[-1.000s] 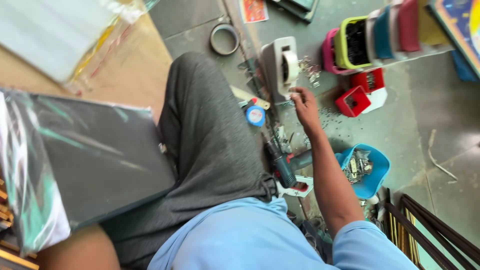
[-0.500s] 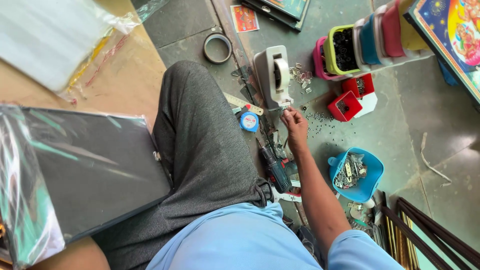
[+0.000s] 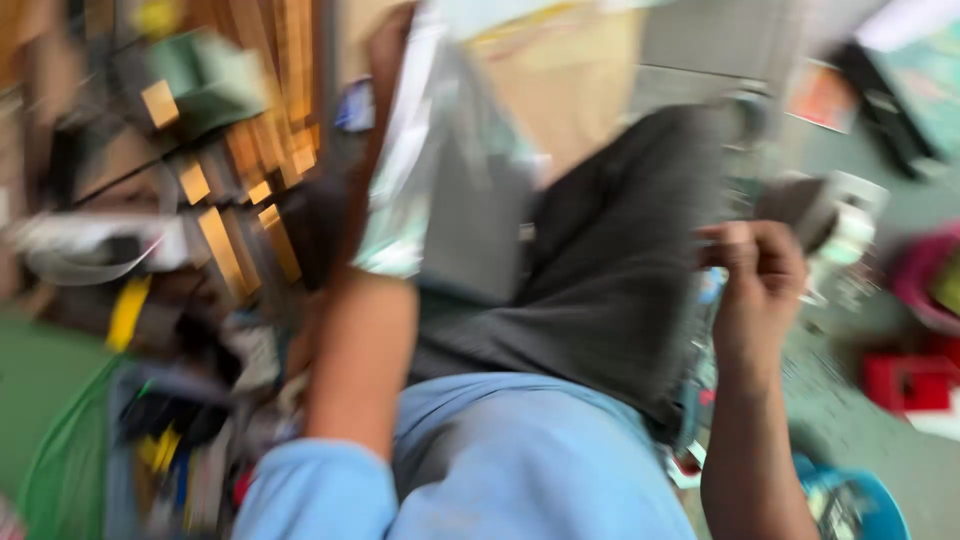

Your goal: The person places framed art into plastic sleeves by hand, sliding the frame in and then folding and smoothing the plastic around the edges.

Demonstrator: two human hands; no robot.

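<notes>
Blurred floor clutter; red box point(image 3: 905, 383) near right hand point(image 3: 760, 270).

Pretty blurry, but the grey floor point(image 3: 850, 420) has a red box point(image 3: 905, 382), a blue tub point(image 3: 865, 505) and a pink bin point(image 3: 925, 285) sitting on it.

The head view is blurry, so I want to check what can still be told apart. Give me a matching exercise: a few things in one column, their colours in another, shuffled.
Things:
1. trouser leg
2. shirt
3. box on the floor
4. tub rim at the right edge

Colours:
A. red
B. light blue
C. pink
D. dark grey

Pairs: 1-D, 2-B, 3-A, 4-C
</notes>
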